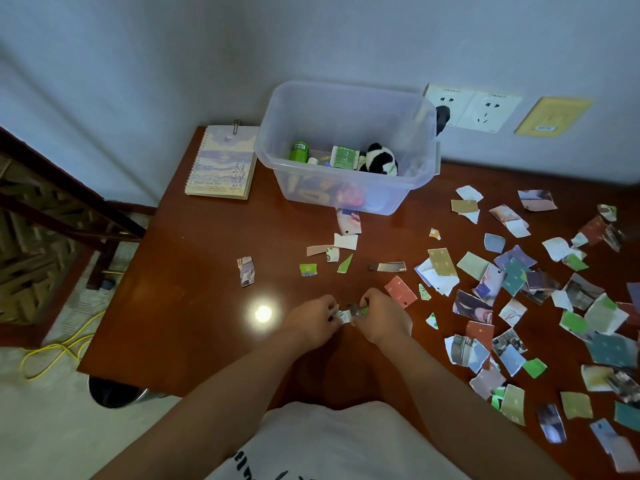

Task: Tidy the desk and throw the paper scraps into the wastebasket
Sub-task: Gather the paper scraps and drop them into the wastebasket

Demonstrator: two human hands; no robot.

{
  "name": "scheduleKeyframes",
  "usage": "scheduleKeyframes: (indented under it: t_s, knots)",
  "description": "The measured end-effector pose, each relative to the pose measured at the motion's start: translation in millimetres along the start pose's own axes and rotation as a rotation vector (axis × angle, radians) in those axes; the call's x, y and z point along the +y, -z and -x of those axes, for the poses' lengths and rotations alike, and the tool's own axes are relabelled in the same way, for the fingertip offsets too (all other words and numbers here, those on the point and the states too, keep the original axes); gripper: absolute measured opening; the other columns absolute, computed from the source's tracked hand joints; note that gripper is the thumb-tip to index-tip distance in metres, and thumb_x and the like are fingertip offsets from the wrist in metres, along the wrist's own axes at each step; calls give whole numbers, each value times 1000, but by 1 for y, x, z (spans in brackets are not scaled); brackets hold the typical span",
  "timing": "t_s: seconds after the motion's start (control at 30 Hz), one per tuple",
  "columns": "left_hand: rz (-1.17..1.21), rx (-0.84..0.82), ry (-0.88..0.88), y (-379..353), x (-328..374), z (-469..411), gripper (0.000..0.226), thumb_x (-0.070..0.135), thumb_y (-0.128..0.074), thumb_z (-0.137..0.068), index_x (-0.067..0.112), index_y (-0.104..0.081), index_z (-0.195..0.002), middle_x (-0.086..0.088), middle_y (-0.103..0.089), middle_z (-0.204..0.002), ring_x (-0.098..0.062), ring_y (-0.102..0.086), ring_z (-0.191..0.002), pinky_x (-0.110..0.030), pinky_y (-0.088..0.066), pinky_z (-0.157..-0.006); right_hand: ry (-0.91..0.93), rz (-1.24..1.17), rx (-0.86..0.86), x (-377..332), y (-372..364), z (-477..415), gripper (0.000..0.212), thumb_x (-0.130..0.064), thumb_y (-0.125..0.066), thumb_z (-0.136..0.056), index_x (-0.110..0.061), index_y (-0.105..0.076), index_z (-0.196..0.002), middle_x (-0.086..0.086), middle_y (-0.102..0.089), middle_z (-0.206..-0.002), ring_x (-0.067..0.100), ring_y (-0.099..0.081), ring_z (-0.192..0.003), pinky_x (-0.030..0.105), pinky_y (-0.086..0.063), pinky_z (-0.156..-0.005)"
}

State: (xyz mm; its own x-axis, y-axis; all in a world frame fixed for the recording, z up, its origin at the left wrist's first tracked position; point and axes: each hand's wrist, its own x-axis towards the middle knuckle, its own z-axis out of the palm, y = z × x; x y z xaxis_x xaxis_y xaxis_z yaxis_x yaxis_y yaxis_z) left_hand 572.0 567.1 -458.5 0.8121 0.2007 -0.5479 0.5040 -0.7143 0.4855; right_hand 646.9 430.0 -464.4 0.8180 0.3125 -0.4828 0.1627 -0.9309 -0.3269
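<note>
Several torn paper scraps (512, 282) in many colours lie scattered over the right half of the brown desk (194, 306). A few more scraps (332, 251) lie in front of the clear box. My left hand (313, 318) and my right hand (381, 318) meet near the desk's front middle, fingers curled, both pinching a small bunch of scraps (348, 314) between them. The dark round wastebasket (116, 393) stands on the floor below the desk's front left corner, partly hidden by the desk.
A clear plastic box (346, 147) holding a panda plush, a green bottle and other items stands at the back of the desk. A spiral notebook (223, 162) lies left of it. A yellow cable (59, 351) runs over the floor on the left. Wall sockets (474, 107) sit behind.
</note>
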Motion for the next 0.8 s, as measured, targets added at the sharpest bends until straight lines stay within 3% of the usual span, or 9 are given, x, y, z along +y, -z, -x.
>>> scheduleKeyframes:
  t_s: [0.13, 0.27, 0.43, 0.6, 0.8]
  knots:
    - [-64, 34, -37, -2, 5, 0, 18, 31, -54, -93, 22, -51, -108, -2, -65, -106, -26, -61, -98, -31, -41, -71, 18, -18, 3, 1, 0, 1, 22, -32, -72, -82, -26, -56, -95, -5, -60, -90, 16, -58, -77, 30, -54, -65]
    - [-91, 47, -52, -4, 8, 0, 22, 30, -51, -94, 21, -43, -113, -6, -64, -99, -29, -61, -89, -30, -36, -65, 40, -8, 19, 0, -1, 3, 22, -29, -72, -82, -24, -57, -97, -4, -50, -103, 17, -56, -78, 26, -47, -57]
    - [-107, 50, -26, -5, 12, 0, 19, 29, -53, -93, 21, -50, -110, -6, -64, -107, -29, -61, -97, -32, -41, -71, 70, -97, -24, 4, -5, 7, 22, -24, -69, -85, -24, -48, -81, -3, -57, -78, 18, -56, -69, 30, -46, -56]
    - [-136, 94, 27, -9, 12, 3, 23, 34, -57, -92, 21, -55, -110, -2, -65, -110, -25, -61, -101, -31, -44, -73, 78, -271, -76, 8, -2, 11, 27, -14, -68, -84, -25, -45, -75, -1, -58, -77, 19, -58, -71, 35, -51, -61]
    - [24, 155, 117, -15, 3, 19, 17, 36, -51, -92, 20, -47, -89, -3, -61, -90, -28, -60, -92, -32, -39, -65, 134, -414, -86, 0, 6, 18, 27, -6, -65, -82, -22, -45, -73, -4, -51, -75, 11, -47, -66, 25, -39, -56]
